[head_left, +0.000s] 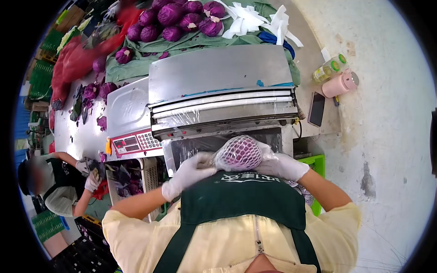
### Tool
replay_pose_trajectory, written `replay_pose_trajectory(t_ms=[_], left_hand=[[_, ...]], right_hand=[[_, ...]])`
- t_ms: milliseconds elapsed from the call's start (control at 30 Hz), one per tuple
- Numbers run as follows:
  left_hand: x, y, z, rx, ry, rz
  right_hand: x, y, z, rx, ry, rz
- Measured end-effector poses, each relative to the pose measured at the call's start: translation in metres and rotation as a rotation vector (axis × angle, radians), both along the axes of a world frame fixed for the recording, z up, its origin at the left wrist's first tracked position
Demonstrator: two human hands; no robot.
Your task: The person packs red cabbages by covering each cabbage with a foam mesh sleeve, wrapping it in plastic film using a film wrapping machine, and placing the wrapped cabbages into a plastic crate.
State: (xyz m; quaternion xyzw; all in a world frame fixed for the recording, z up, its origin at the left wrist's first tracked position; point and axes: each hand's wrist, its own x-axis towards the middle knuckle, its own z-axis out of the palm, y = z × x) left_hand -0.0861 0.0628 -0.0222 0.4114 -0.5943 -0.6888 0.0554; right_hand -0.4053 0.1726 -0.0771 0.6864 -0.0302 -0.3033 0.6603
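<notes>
A purple cabbage (240, 154) in a white foam net is held close to my apron, with clear plastic film around it. My gloved left hand (195, 169) is closed on its left side, and my gloved right hand (283, 166) grips the right side, where film bunches near the fingers. Some fingertips are hidden behind the cabbage and film. Just beyond my hands stands a film wrapping machine (223, 109) with white rollers and a dark flat plate (200, 148) at its front.
Loose purple cabbages (170, 14) and white foam nets (246, 20) lie on green cloth behind the machine. To the left are a scale (132, 113) and a crate (150, 175); a co-worker (59, 182) handles leaves there. A phone (316, 109), pink bottle (337, 85) and green crate (318, 166) are rightward.
</notes>
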Motion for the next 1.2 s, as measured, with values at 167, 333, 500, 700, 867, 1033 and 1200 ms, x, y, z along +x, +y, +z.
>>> replay_pose_trajectory(t_ms=[167, 333, 500, 700, 867, 1033, 1200], left_hand=[[0.019, 0.033, 0.002, -0.679, 0.051, 0.21], [-0.008, 0.028, -0.001, 0.211, 0.112, 0.58], [-0.001, 0.052, -0.014, 0.625, -0.068, 0.862], [-0.04, 0.094, -0.128, 0.436, -0.244, 0.264], [-0.086, 0.106, -0.191, 1.201, 0.807, 0.349], [-0.07, 0.108, -0.123, 0.686, 0.567, -0.029], [-0.069, 0.095, -0.027, -0.413, 0.105, 0.281]], right_hand=[[0.006, 0.032, 0.065, -0.954, 1.351, 0.648], [0.014, 0.056, 0.056, -1.018, 2.014, 0.822], [-0.022, 0.076, 0.025, -0.579, 1.75, 0.689], [0.014, 0.081, -0.089, -1.835, 2.364, 1.468], [0.043, 0.063, -0.075, -1.185, 1.62, 0.613], [0.067, 0.062, -0.027, -0.892, 2.164, 0.471], [0.089, 0.044, 0.061, -1.128, 3.266, 0.557]])
